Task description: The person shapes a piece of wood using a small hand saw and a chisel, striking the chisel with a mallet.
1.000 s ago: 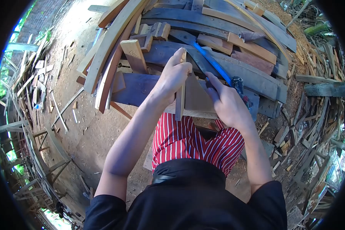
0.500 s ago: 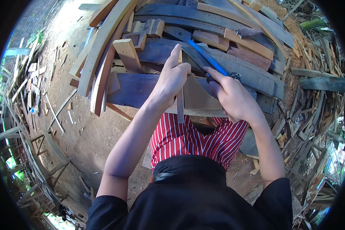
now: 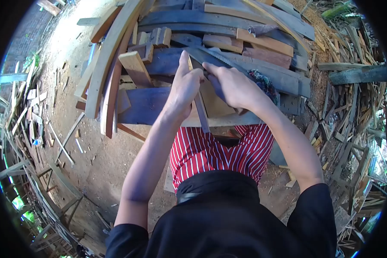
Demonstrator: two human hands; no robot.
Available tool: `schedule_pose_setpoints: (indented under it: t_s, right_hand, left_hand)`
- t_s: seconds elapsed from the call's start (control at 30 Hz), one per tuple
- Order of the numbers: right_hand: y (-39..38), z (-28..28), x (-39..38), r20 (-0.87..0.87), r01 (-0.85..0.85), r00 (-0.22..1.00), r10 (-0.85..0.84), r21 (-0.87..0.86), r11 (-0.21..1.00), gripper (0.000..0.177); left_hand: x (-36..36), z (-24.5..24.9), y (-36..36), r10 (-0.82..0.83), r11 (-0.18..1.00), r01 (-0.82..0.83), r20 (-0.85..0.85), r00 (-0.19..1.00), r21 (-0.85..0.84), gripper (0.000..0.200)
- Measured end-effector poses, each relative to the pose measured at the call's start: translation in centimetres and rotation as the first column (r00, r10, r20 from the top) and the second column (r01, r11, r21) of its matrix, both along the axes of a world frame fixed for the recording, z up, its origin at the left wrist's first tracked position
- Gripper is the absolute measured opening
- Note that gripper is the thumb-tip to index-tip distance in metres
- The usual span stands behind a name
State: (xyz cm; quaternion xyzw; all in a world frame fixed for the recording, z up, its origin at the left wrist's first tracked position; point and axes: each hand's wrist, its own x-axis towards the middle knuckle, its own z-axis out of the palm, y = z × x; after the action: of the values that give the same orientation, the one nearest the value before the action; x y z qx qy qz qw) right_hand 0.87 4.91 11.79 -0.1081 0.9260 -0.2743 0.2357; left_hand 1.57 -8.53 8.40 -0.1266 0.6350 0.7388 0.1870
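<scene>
Gripping the wooden slat [image 3: 201, 114] at its far end, our left hand [image 3: 182, 92] fingers closed around it. It runs lengthwise back toward us, right hand [image 3: 234, 88] just beside, and we can't tell its grip.

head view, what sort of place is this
Probably an outdoor woodworking yard: a stack of curved planks, wood offcuts strewn over bare dirt ground, and the left hand gripping a wooden strip on the stack.

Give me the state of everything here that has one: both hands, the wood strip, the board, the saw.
wood strip: held on edge, tilted.
board: lying flat, partly covered.
saw: lying on the plank pile, handle free.
left hand: closed around the wood strip.
right hand: lying over saw and board, grip unclear.
</scene>
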Motion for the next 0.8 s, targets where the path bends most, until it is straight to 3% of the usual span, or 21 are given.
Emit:
schedule_pose_setpoints:
  t_s: [0.17, 0.23, 0.3, 0.37, 0.4, 0.43, 0.47, 0.5, 0.53, 0.57, 0.63, 0.67, 0.7, 0.77, 0.8]
  right_hand:
    - [2.7, 1.3, 1.5, 0.055, 0.018, 0.998, -0.019, 0.018, 1.000, 0.044]
    - [2.3, 3.0, 0.3, 0.322, 0.067, 0.945, -0.063, 0.000, 0.998, 0.045]
    - [2.8, 0.2, 0.6, 0.213, 0.035, 0.977, -0.026, -0.037, 0.999, 0.046]
    - [2.9, -3.4, 0.6, -0.027, -0.018, 0.999, 0.018, -0.015, 1.000, 0.047]
    - [2.3, 1.6, 0.7, 0.361, 0.142, 0.923, -0.130, -0.006, 0.990, 0.046]
    - [2.8, 1.3, 1.2, 0.359, 0.120, 0.927, -0.110, -0.007, 0.993, 0.046]
    - [4.3, 0.8, 1.7, 0.280, 0.119, 0.956, -0.090, -0.089, 0.989, 0.045]
    - [5.8, 0.3, 2.0, 0.195, 0.109, 0.978, -0.075, -0.171, 0.979, 0.044]
    - [7.2, -0.1, 2.6, 0.080, 0.101, 0.993, -0.085, -0.231, 0.968, 0.041]
    - [8.2, -0.2, 3.1, -0.038, 0.085, 0.994, -0.100, -0.292, 0.953, 0.038]
    - [8.5, 0.5, 3.4, -0.128, 0.176, 0.963, -0.239, -0.375, 0.910, 0.031]
    - [7.9, 1.4, 3.3, -0.015, 0.310, 0.935, -0.355, -0.455, 0.835, 0.025]
    - [7.3, 1.3, 2.6, -0.019, 0.287, 0.943, -0.332, -0.453, 0.844, 0.025]
    - [6.0, 0.9, 1.2, -0.420, 0.156, 0.807, -0.415, -0.527, 0.836, 0.027]
    - [5.0, 0.9, 0.5, -0.320, 0.207, 0.802, -0.504, -0.643, 0.737, 0.026]
  left_hand:
    - [0.0, 0.8, 0.4, 0.023, 1.000, -0.022, 0.050, 0.998, -0.019, 0.083]
    - [-0.3, -0.2, 0.3, 0.009, 1.000, -0.009, 0.047, 0.999, 0.012, 0.082]
    - [0.0, -0.7, 0.1, 0.001, 1.000, -0.002, 0.041, 0.999, 0.022, 0.081]
    - [-0.1, -0.9, 0.6, 0.070, 0.996, -0.072, 0.032, 0.997, 0.048, 0.082]
    - [0.0, -1.8, 1.1, 0.170, 0.983, -0.170, 0.012, 0.985, 0.061, 0.057]
    - [0.2, -3.0, 1.2, 0.191, 0.980, -0.191, 0.010, 0.982, 0.062, 0.057]
    - [0.5, -4.2, 1.2, 0.244, 0.963, -0.267, -0.295, 0.924, -0.039, 0.046]
    - [0.5, -4.8, 1.0, 0.238, 0.923, -0.367, -0.577, 0.781, -0.116, 0.040]
    - [0.5, -4.8, 0.5, 0.107, 0.931, -0.326, -0.735, 0.670, -0.162, 0.041]
    - [-0.1, -6.2, -0.6, -0.089, 0.947, -0.204, -0.815, 0.572, -0.247, 0.045]
    - [-1.2, -7.1, -1.0, -0.144, 0.957, -0.182, -0.915, 0.378, -0.226, 0.048]
    - [-1.8, -7.3, -0.9, -0.149, 0.951, -0.206, -0.927, 0.343, -0.229, 0.050]
    - [-1.9, -7.3, -0.4, -0.138, 0.948, -0.223, -0.926, 0.351, -0.226, 0.051]
    - [-1.6, -7.7, 0.2, -0.088, 0.959, -0.219, -0.920, 0.382, -0.183, 0.050]
    - [-1.4, -7.8, 0.4, -0.062, 0.960, -0.226, -0.915, 0.399, -0.164, 0.051]
